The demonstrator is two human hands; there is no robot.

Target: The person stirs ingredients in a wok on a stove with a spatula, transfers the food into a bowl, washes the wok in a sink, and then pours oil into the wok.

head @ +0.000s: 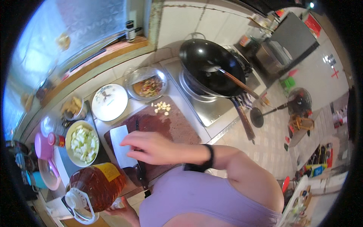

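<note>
My right hand (150, 147) is above a cleaver (122, 142) on the brown cutting board (181, 127), fingers apart and slightly blurred, holding nothing visible. The cleaver's black handle points towards my body. At the lower left, my left hand (124, 212) is beside a large bottle of amber liquid (99, 184) with a white cap and handle; a small clear item shows at its fingers, and its grip is partly hidden. Pale chopped pieces, seemingly garlic (161, 107), lie on the board's far part. A bowl of chopped green vegetable (85, 143) stands left of the board.
A black wok (212, 68) with a wooden-handled spatula (238, 82) sits on the stove (207, 113), its handle jutting over the counter edge. Behind the board are a glass bowl of chopped ingredients (150, 86) and a white plate (110, 102). A red-capped jar (56, 140) and a purple ladle (44, 146) stand left.
</note>
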